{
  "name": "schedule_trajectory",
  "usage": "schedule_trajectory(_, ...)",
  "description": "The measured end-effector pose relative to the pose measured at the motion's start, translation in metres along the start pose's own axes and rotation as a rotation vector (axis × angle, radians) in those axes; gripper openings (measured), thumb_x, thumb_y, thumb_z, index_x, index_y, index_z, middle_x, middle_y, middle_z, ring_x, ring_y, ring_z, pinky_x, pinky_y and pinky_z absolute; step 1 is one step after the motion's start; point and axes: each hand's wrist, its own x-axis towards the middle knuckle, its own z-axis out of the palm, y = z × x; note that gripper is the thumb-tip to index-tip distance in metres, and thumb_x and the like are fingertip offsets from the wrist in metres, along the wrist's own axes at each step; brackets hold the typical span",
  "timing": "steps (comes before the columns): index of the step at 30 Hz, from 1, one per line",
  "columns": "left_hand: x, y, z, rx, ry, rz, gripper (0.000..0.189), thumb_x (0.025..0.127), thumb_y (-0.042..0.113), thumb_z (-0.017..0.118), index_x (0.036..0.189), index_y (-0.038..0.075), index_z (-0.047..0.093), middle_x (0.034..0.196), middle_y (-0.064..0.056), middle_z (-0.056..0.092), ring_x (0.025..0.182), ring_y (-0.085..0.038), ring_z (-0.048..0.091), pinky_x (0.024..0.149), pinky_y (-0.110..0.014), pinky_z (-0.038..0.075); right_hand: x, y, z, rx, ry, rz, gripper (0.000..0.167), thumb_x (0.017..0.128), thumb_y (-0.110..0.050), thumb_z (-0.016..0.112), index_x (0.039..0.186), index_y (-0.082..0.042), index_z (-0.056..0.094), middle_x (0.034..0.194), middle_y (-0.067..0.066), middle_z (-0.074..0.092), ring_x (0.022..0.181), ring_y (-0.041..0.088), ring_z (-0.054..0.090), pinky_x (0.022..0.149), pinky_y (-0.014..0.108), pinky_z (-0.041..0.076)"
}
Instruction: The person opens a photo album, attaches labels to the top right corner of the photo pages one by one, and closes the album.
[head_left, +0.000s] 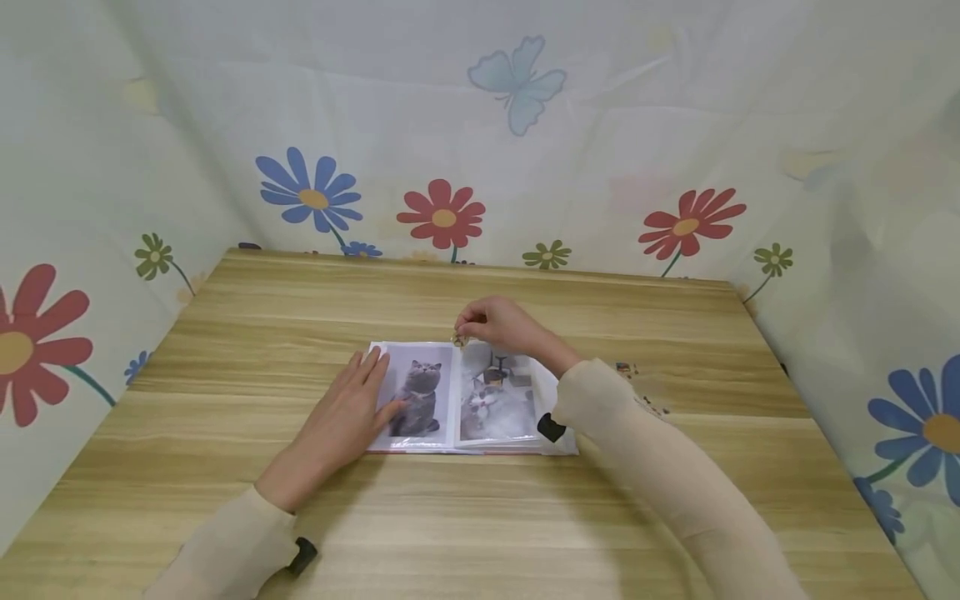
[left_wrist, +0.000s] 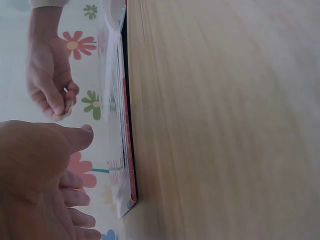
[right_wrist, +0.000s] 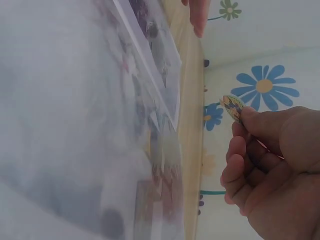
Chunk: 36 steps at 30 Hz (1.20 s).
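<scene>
An open photo album lies on the wooden table, a grey cat photo on its left page and a paler cat photo on its right. My left hand lies over the album's left edge, fingers extended, the thumb reaching across the grey cat photo. Between thumb and index finger, my right hand pinches a small patterned sticker-like piece, gold with dark markings. The piece is held above the top of the album near the spine. In the right wrist view, glossy sleeves cover the pages.
Right of the album, a few tiny coloured pieces lie on the table, partly beside the right sleeve. A pale cloth with printed flowers hangs behind the table and at both sides.
</scene>
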Motion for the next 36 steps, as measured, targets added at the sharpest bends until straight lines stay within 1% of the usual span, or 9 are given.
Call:
schedule_trajectory(4, -0.001, -0.001, 0.000, 0.000, -0.014, -0.003, 0.075, 0.099, 0.031, 0.071, 0.151, -0.013, 0.039, 0.154, -0.036, 0.038, 0.143, -0.057, 0.033, 0.117, -0.065, 0.029, 0.008, -0.005, 0.004, -0.018, -0.031, 0.011, 0.012, 0.101, -0.012, 0.068, 0.098, -0.006, 0.077, 0.088, 0.001, 0.073, 0.067, 0.011, 0.045, 0.059, 0.023, 0.035)
schedule_trajectory(6, -0.002, -0.001, 0.000, -0.002, -0.018, -0.003, 0.075, 0.099, 0.031, 0.071, 0.151, -0.013, 0.039, 0.154, -0.037, 0.038, 0.143, -0.057, 0.033, 0.117, -0.064, 0.029, 0.012, -0.006, 0.006, -0.034, -0.045, 0.011, 0.011, 0.101, -0.011, 0.068, 0.098, -0.005, 0.077, 0.088, 0.001, 0.073, 0.068, 0.012, 0.046, 0.059, 0.023, 0.036)
schedule_trajectory(14, -0.004, -0.005, 0.001, -0.009, -0.040, -0.010, 0.075, 0.099, 0.029, 0.071, 0.149, -0.016, 0.038, 0.152, -0.040, 0.039, 0.142, -0.058, 0.034, 0.119, -0.060, 0.028, 0.029, -0.005, 0.014, -0.081, -0.097, 0.035, 0.013, 0.103, -0.009, 0.064, 0.099, -0.004, 0.076, 0.089, 0.003, 0.071, 0.073, 0.012, 0.050, 0.063, 0.022, 0.041)
schedule_trajectory(20, -0.004, -0.006, 0.001, -0.036, -0.046, -0.018, 0.075, 0.100, 0.028, 0.071, 0.150, -0.017, 0.037, 0.152, -0.039, 0.038, 0.143, -0.054, 0.035, 0.117, -0.059, 0.032, 0.037, -0.003, 0.018, -0.135, -0.144, 0.005, 0.014, 0.102, -0.006, 0.063, 0.098, -0.003, 0.075, 0.084, 0.002, 0.068, 0.068, 0.010, 0.047, 0.063, 0.022, 0.038)
schedule_trajectory(24, -0.004, -0.006, 0.000, -0.036, -0.054, -0.023, 0.076, 0.100, 0.029, 0.071, 0.150, -0.017, 0.037, 0.153, -0.039, 0.038, 0.143, -0.054, 0.035, 0.117, -0.059, 0.032, 0.043, -0.003, 0.020, -0.181, -0.168, -0.007, 0.013, 0.102, -0.006, 0.064, 0.096, -0.003, 0.075, 0.083, 0.001, 0.066, 0.070, 0.010, 0.048, 0.065, 0.021, 0.039)
schedule_trajectory(29, -0.005, -0.004, 0.000, -0.036, -0.062, -0.024, 0.074, 0.100, 0.028, 0.071, 0.149, -0.017, 0.038, 0.152, -0.039, 0.039, 0.144, -0.054, 0.035, 0.118, -0.059, 0.032, 0.045, -0.001, 0.022, -0.217, -0.187, 0.001, 0.012, 0.102, -0.006, 0.064, 0.096, -0.003, 0.074, 0.083, 0.002, 0.065, 0.076, 0.012, 0.051, 0.068, 0.022, 0.041)
schedule_trajectory(36, -0.006, -0.004, 0.001, -0.026, -0.057, -0.017, 0.074, 0.098, 0.028, 0.072, 0.148, -0.017, 0.039, 0.150, -0.039, 0.041, 0.142, -0.054, 0.037, 0.117, -0.058, 0.033, 0.047, 0.003, 0.024, -0.218, -0.208, 0.019, 0.012, 0.102, -0.007, 0.064, 0.097, -0.003, 0.075, 0.086, 0.002, 0.065, 0.078, 0.014, 0.051, 0.071, 0.023, 0.041)
